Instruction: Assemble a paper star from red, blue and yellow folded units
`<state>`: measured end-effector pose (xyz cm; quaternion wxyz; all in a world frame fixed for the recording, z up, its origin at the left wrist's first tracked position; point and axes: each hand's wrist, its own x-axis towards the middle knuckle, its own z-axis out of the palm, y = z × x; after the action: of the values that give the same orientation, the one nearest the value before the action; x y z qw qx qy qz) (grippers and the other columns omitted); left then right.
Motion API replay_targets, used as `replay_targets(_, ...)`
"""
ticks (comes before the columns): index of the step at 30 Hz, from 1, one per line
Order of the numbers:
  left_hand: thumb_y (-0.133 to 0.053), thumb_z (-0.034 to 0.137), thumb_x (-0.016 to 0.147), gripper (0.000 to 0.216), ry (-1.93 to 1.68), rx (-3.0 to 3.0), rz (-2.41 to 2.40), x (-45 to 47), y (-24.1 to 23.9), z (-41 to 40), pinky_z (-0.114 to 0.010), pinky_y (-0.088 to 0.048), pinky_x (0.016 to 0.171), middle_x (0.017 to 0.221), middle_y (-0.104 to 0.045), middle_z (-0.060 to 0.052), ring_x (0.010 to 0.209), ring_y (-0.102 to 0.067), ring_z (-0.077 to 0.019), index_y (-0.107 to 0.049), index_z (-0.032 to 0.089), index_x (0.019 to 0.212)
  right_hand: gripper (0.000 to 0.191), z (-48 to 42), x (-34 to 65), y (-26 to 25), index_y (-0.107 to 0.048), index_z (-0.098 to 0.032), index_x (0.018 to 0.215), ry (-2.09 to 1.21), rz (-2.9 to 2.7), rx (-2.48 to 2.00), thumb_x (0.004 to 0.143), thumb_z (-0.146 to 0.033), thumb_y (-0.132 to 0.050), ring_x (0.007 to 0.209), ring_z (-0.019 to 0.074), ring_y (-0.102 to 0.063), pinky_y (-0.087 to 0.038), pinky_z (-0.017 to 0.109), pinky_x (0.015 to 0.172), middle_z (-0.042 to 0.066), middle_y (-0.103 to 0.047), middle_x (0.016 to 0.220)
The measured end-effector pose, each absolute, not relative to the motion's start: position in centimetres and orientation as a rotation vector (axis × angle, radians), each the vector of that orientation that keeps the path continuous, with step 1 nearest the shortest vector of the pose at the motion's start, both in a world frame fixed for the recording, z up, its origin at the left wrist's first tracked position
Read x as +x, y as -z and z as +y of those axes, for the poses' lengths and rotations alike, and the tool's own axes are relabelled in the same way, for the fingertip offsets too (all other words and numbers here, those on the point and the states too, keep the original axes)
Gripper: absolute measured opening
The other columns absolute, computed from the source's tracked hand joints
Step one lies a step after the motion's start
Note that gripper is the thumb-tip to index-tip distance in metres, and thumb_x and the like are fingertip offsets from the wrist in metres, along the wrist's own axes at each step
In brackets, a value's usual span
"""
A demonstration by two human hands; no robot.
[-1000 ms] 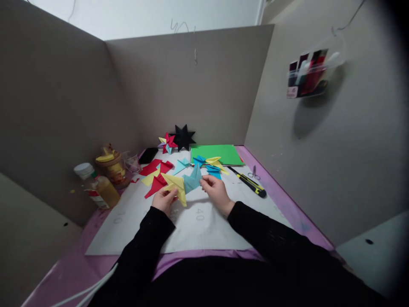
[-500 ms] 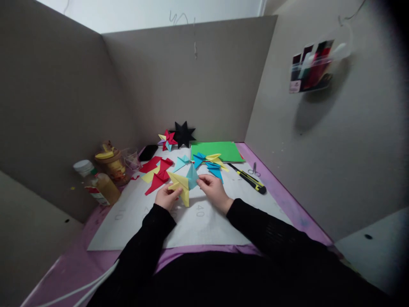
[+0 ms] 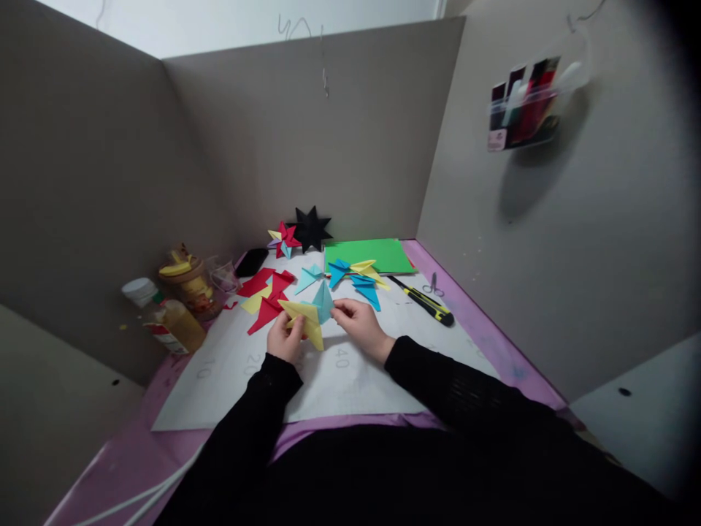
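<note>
My left hand (image 3: 285, 339) pinches a folded yellow paper piece (image 3: 304, 320) just above the white mat (image 3: 350, 372). My right hand (image 3: 358, 325) grips a folded light blue paper piece (image 3: 323, 302) whose point is pushed against the yellow one. Both hands are closed on the paper, close together. Both arms wear black sleeves. Loose folded pieces lie just beyond the hands: red ones (image 3: 267, 292) on the left, blue and yellow ones (image 3: 358, 277) on the right.
A black paper star (image 3: 311, 228) and a multicoloured star (image 3: 283, 239) stand at the back. Green sheets (image 3: 368, 256), a yellow utility knife (image 3: 423, 301) and small scissors (image 3: 434, 285) lie right. Glue bottle (image 3: 161, 318), jar (image 3: 189, 281) and black phone (image 3: 253, 261) sit left. Cardboard walls enclose the desk.
The blue piece has been brought closer into the yellow piece, and both hands have drawn together. The view has shifted slightly.
</note>
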<state>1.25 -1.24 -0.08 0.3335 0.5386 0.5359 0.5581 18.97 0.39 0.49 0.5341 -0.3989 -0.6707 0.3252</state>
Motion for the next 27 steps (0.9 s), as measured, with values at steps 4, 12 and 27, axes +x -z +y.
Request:
replay_targets(4, -0.06, 0.048, 0.072, 0.038, -1.403, 1.463, 1.444, 1.4, 0.2, -1.4, -0.025, -0.048, 0.047, 0.069, -0.062, -0.003, 0.053, -0.055, -0.014, -0.061, 0.014, 0.09, 0.026, 0.2, 19.0, -0.7, -0.057, -0.017, 0.062, -0.789, -1.609, -0.936, 0.082, -0.034, -0.052, 0.054, 0.0114, -0.043, -0.035, 0.023, 0.052, -0.002, -0.048, 0.056)
replay_targets(12, -0.064, 0.036, 0.07, 0.02, -1.655, 1.598, 1.466, 1.2, 0.7, -2.1, -0.026, -0.046, 0.06, 0.068, -0.063, -0.002, 0.06, -0.056, -0.0153, -0.065, 0.019, 0.08, 0.022, -0.4, 19.6, -1.4, -0.065, -0.018, 0.073, -0.595, -1.584, -0.851, 0.083, -0.035, -0.054, 0.061, 0.0148, -0.052, -0.042, 0.027, 0.06, 0.003, -0.061, 0.067)
replay_targets(27, -0.062, 0.036, 0.077, 0.015, -1.927, 1.818, 1.28, 0.8, 0.7, -2.3, -0.038, -0.048, 0.085, 0.086, -0.067, -0.007, 0.087, -0.063, -0.0211, -0.065, 0.021, 0.081, 0.019, -0.8, 20.1, -1.3, -0.068, -0.022, 0.096, -0.317, -1.743, -0.61, 0.085, -0.02, -0.052, 0.08, 0.0184, -0.064, -0.05, 0.034, 0.073, 0.007, -0.071, 0.085)
